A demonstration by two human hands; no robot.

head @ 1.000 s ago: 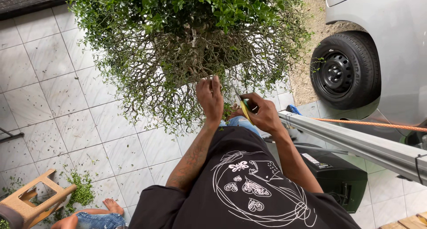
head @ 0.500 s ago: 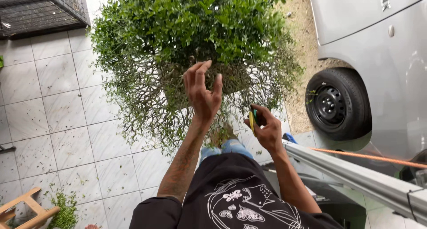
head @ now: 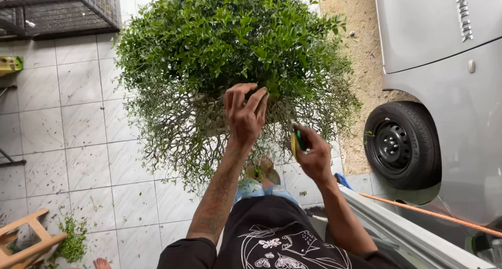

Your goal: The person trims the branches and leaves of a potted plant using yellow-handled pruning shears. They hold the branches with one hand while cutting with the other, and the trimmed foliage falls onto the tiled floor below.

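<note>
My left hand (head: 244, 113), fingers loosely curled, touches the foliage of the round, dense green-leaved shrub (head: 230, 54) in front of me. My right hand (head: 312, 155), just beside the shrub's lower twigs, is closed around yellow-and-green-handled pruning shears (head: 296, 142).

The person wears a black short-sleeved shirt (head: 272, 248) with a white line drawing printed across the front (rounded, looping outlines, with small butterfly-like shapes inside). The sleeves end above the elbows, so both forearms are bare. The left forearm (head: 219, 196) carries dark tattoo work along most of its length; its details are too blurred to make out. Below the shirt, blue trousers (head: 256, 190) show at the knees, with a sandalled foot (head: 264, 170) just beyond.
</note>
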